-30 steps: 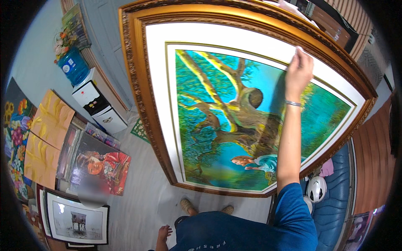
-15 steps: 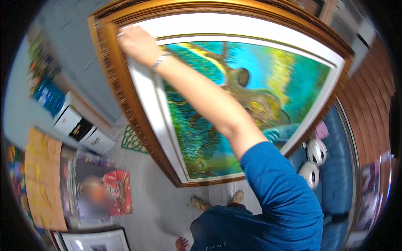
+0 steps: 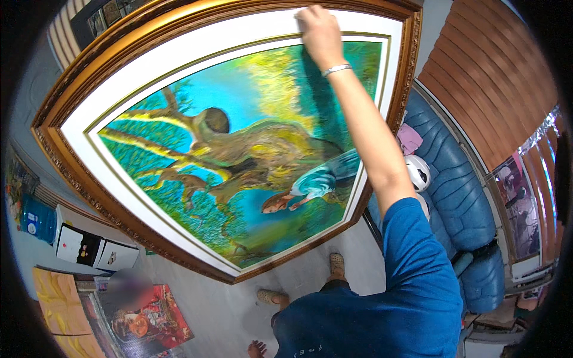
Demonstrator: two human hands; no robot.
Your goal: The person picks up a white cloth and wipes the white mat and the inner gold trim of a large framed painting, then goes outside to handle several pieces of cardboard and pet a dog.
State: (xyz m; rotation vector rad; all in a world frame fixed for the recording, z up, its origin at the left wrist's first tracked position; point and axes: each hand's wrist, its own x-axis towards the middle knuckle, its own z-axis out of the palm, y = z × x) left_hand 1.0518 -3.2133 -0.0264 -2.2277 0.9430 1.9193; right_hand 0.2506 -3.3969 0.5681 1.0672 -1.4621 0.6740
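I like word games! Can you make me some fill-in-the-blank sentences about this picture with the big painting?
The right hand rests on the painting's white ____.
The painting has a carved frame coloured ____.
The sofa beside it is ____.
On the wrist sits a silver ____.

Missing words: border; gold; blue; bracelet

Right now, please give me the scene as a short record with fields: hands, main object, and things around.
right hand: right hand pressed on the white mat at the top of the framed painting
left hand: not in view
main object: large painting of a tree and a figure, in an ornate gold frame
wrist: silver bracelet
to the right: blue sofa with a white helmet
lower left: water dispenser and smaller pictures on the floor
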